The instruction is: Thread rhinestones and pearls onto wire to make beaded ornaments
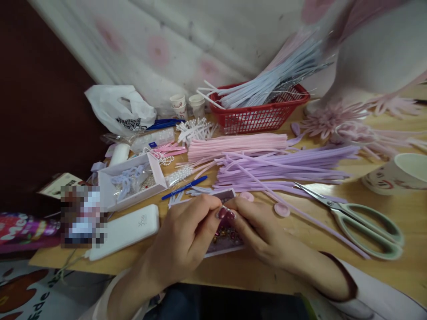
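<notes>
Evidently, fine fingertip work was in hand: the left hand [185,235] and right hand [267,229] were curled nearly closed, their tips meeting; whether anything was pinched could not be told. Jewelled beads [231,234] were held in a box [229,194] just beneath them. Purple stems [283,165] were laid beyond, scissors [331,203] to the right. A steady pinch seemed called for next.

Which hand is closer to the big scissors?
The right hand. It is left of the scissors, not touching them; the left hand is farther left, beyond the right one.
</notes>
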Demonstrator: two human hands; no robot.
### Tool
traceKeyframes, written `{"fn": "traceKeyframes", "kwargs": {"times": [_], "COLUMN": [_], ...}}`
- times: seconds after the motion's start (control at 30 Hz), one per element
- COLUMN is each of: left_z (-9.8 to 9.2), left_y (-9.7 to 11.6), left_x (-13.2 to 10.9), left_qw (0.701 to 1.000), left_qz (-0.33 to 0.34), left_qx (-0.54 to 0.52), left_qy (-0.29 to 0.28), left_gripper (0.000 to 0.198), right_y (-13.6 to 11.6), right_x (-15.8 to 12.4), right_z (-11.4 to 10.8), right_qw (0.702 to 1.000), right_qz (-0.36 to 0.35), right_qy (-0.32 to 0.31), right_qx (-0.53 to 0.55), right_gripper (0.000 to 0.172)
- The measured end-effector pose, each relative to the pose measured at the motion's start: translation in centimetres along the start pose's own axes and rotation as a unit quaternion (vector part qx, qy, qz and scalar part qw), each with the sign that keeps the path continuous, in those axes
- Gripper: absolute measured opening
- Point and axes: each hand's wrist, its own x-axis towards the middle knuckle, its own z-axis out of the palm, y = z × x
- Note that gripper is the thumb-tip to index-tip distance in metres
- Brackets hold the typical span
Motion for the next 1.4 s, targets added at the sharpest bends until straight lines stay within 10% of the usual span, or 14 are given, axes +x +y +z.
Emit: {"fn": "traceKeyframes", "kwargs": {"times": [0.7,1.03,1.4], "left_z": [-1.9,-2.2,-1.1], "left_y": [-0.1,-2.0,-3.8], "left_x": [1.5,0.9,1.5], "left_qw": [0.994,0.93,0.921], "left_qz": [-0.077,-0.001,0.006], "left_qx": [-0.074,0.116,0.08], "left_qy": [-0.024,-0.348,-0.381], "left_gripper": [0.021,0.015,0.015], "right_y": [1.3,1.7,0.8], "right_x": [-0.5,-0.5,-0.6], "right_z": [0.4,0.7,0.1], "right_qw": [0.996,0.981,0.994], "right_qz": [0.059,0.108,0.064], "right_qy": [0.047,0.123,0.087], "right_qx": [0.055,0.105,0.016], "right_gripper": [0.029,0.03,0.025]}}
